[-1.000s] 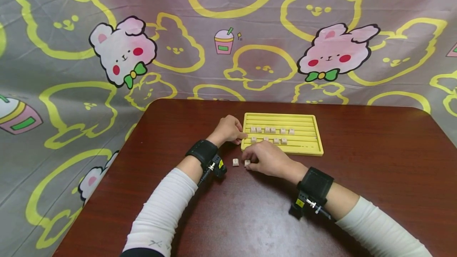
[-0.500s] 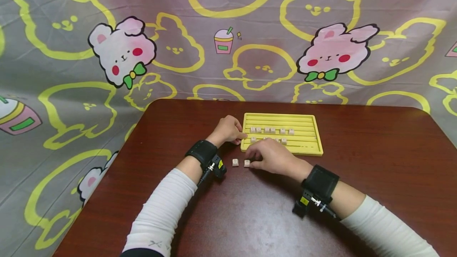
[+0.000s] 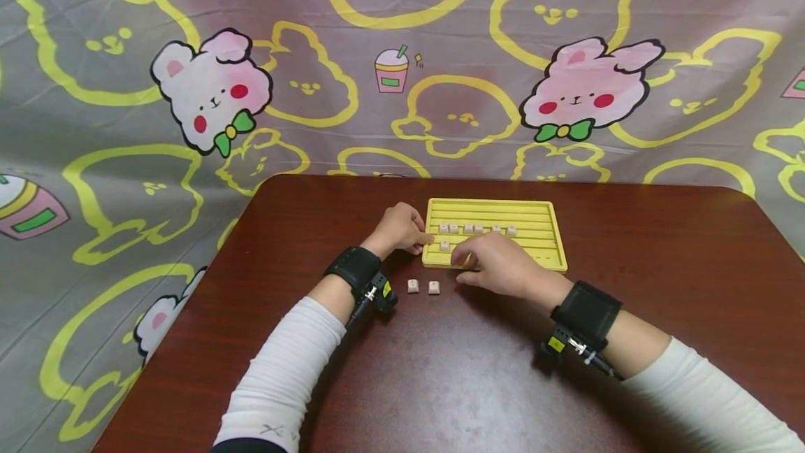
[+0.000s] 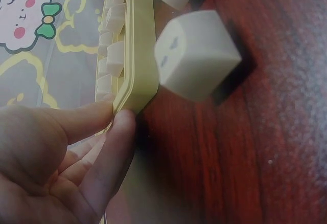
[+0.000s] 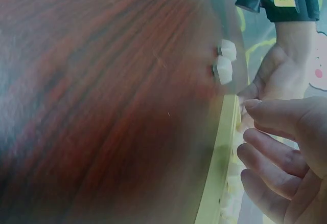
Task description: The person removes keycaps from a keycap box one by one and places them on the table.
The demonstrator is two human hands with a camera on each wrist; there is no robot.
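Observation:
My left hand (image 3: 399, 228) pinches the left edge of a shallow yellow ridged tray (image 3: 490, 211) between thumb and fingers; the left wrist view shows this grip at the tray's corner. Small off-white keycaps stand on the tray: several in an upper row (image 3: 468, 228), and one keycap (image 3: 444, 246) shows in the row below. My right hand (image 3: 499, 264) hovers over the tray's front edge, fingers loosely bent and holding nothing, hiding part of the lower row. On the table before the tray lie two loose keycaps, a left one (image 3: 412, 286) and a right one (image 3: 434, 288).
The tray rests on a dark reddish-brown table (image 3: 402, 383). Behind and to the left hangs a grey-pink cloth (image 3: 453, 40) printed with yellow outlines and rabbit heads. Black camera straps (image 3: 586, 314) circle both wrists.
My right hand has moved away from the right loose keycap, rightward and slightly up over the tray's front edge. That keycap stays on the table. My left hand keeps its hold on the tray.

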